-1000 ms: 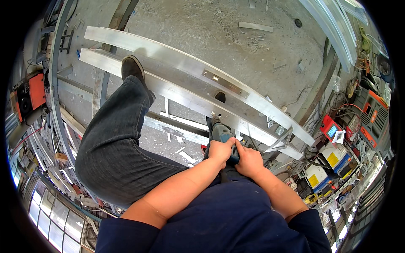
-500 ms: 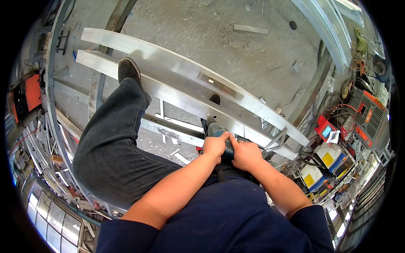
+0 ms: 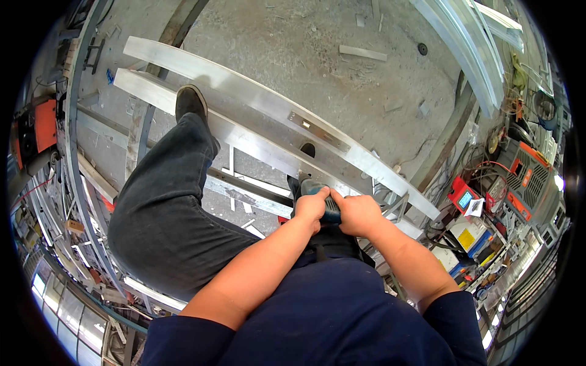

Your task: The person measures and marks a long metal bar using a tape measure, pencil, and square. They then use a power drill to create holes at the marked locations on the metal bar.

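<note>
Both hands grip a dark blue-green power drill [image 3: 330,212], with its front end toward the nearer of two long silver metal bars [image 3: 244,138]. My left hand [image 3: 310,207] is closed around the drill's left side. On the right side, my right hand [image 3: 359,215] is wrapped around it, and the two thumbs nearly meet on top. A small dark hole shows in the bar beside the drill's nose. Whether the bit touches the metal I cannot make out. My shoe [image 3: 191,102] rests on this same bar, toward its left end.
Beyond lies the second silver bar [image 3: 256,96], with a rectangular cutout plate in it. Steel frame beams [image 3: 141,131] run beneath. Metal scraps [image 3: 363,52] lie on the concrete floor. To the right stand a red machine with a screen [image 3: 462,195], cables and an orange-grey machine [image 3: 524,177].
My view has shifted slightly, so the bars sit a little differently. The drill and both hands stay together beside the hole, with the drill looking slightly shorter. The grip is the same.
</note>
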A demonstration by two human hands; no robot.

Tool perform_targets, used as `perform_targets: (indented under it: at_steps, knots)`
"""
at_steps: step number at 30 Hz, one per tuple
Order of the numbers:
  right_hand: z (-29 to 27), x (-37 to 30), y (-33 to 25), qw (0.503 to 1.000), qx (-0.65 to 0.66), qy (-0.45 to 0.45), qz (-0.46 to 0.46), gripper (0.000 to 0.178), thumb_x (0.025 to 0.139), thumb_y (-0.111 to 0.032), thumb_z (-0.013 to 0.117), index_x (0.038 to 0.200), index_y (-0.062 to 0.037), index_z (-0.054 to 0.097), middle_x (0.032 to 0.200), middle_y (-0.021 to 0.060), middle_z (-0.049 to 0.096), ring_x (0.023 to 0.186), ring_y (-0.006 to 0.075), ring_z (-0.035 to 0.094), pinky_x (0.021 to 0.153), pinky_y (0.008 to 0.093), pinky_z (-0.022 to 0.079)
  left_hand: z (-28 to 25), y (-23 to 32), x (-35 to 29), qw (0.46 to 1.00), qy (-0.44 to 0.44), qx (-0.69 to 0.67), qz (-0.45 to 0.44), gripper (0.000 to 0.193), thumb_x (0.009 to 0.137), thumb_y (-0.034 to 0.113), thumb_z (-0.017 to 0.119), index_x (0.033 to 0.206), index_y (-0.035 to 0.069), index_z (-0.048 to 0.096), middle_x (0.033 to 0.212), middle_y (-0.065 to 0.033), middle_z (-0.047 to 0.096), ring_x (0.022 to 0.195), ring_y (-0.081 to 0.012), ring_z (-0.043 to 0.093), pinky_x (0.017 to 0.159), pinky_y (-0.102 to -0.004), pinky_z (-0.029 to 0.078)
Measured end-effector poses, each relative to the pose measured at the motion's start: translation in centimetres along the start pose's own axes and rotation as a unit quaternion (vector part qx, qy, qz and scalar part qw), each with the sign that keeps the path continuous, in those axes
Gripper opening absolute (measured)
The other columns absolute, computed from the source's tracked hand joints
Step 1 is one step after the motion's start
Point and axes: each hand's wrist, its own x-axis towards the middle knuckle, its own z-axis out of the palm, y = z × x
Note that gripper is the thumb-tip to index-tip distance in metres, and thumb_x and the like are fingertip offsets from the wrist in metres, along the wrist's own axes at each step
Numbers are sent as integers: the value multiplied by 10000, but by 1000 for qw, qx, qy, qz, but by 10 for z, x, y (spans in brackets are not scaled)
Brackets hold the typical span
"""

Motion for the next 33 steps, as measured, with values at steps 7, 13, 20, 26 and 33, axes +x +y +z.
perform_targets:
  at_steps: [7, 13, 20, 26, 33]
  knots:
    - [19, -27, 12, 999, 37, 2, 21, 966, 683, -192, 757, 1569, -102, 382, 965, 161, 730, 844, 383, 717, 762, 464, 572, 10, -24, 1, 992, 12, 125, 10, 712, 931, 393, 775, 1298, -168, 535, 1257, -283, 662, 1061, -340, 698, 868, -421, 559]
    - [21, -30, 9, 999, 34, 6, 20, 971, 676, -195, 753, 1571, -100, 388, 969, 164, 730, 835, 379, 716, 752, 467, 568, 11, -41, 14, 988, 46, 140, 41, 531, 974, 368, 732, 1171, -118, 652, 1063, -206, 697, 861, -296, 702, 701, -449, 560]
    - [29, -24, 7, 999, 38, 37, -7, 931, 686, -178, 761, 1547, -87, 418, 949, 170, 728, 800, 375, 715, 720, 462, 568, 3, -39, 16, 984, 65, 155, 58, 532, 967, 367, 737, 1152, -126, 661, 1053, -203, 700, 859, -291, 705, 699, -443, 561]
    - [34, -19, 5, 998, 34, 55, -13, 932, 680, -172, 776, 1540, -90, 426, 951, 172, 727, 802, 374, 718, 709, 465, 569, -6, -33, 17, 986, 26, 155, 48, 833, 897, 445, 787, 1321, -182, 438, 1253, -317, 645, 1116, -385, 682, 923, -417, 541]
    - [32, -19, 5, 999, 27, 36, -8, 950, 680, -175, 781, 1551, -93, 411, 973, 174, 728, 815, 375, 720, 723, 465, 572, -5, -36, 17, 987, 27, 151, 48, 835, 898, 447, 785, 1322, -178, 431, 1253, -321, 643, 1111, -385, 683, 913, -420, 545]
